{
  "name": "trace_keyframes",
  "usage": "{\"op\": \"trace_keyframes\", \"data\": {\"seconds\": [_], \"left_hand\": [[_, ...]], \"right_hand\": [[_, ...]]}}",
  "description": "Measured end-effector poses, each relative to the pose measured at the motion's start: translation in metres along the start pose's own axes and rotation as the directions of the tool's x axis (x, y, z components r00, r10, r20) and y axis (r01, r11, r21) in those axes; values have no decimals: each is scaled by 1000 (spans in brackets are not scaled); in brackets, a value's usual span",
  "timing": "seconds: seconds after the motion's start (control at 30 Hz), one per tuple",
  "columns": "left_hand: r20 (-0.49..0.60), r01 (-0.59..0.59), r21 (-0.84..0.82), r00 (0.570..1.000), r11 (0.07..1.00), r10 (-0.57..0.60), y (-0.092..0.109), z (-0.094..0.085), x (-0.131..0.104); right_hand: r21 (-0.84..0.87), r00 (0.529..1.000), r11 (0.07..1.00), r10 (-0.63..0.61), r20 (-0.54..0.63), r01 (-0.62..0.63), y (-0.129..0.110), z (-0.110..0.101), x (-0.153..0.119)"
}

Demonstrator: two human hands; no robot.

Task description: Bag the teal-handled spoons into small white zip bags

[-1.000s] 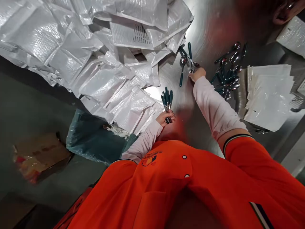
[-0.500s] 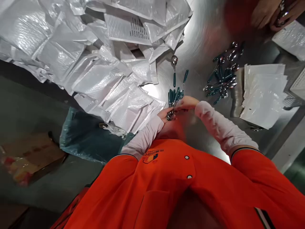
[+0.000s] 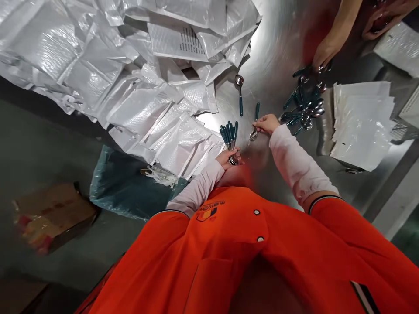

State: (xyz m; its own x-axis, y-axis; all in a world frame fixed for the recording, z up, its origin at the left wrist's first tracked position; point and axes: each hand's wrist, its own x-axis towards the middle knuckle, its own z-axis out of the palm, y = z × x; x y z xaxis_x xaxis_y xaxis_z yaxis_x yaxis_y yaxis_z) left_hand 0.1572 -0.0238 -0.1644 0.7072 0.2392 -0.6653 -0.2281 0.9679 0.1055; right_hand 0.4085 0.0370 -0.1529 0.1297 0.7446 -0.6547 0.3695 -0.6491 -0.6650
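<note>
My left hand (image 3: 226,158) is closed around a bunch of spoons (image 3: 230,131), their dark green handles fanned out away from me and the metal bowls gathered at my fingers. To its right, my right hand (image 3: 268,124) pinches a single spoon (image 3: 257,111) near its middle, green handle pointing away and bowl towards me. Another green-handled spoon (image 3: 241,96) lies alone on the metal table (image 3: 275,56), beyond both hands. A loose heap of the same spoons (image 3: 303,109) lies right of my right hand.
White padded mailers (image 3: 131,87) are piled across the left. Flat white sheets or bags (image 3: 362,126) are stacked at right. Another person's hand (image 3: 327,50) reaches to the heap's far side. Below the table edge are a blue-green plastic bag (image 3: 121,187) and a cardboard box (image 3: 55,213).
My right hand has moved right, away from the bunch, and now grips the single spoon. The bunch in my left hand has tilted left. The other person's hand has come to the heap.
</note>
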Motion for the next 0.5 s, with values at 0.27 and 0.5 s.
{"op": "trace_keyframes", "data": {"seconds": [0.27,0.5], "left_hand": [[114,-79,143,991,987,63,-27,26,-4],[261,-10,296,963,955,-71,-49,39,-49]], "right_hand": [[411,996,912,-49,76,14,21,63,-120],[357,934,898,-136,-330,258,37,78,-165]]}}
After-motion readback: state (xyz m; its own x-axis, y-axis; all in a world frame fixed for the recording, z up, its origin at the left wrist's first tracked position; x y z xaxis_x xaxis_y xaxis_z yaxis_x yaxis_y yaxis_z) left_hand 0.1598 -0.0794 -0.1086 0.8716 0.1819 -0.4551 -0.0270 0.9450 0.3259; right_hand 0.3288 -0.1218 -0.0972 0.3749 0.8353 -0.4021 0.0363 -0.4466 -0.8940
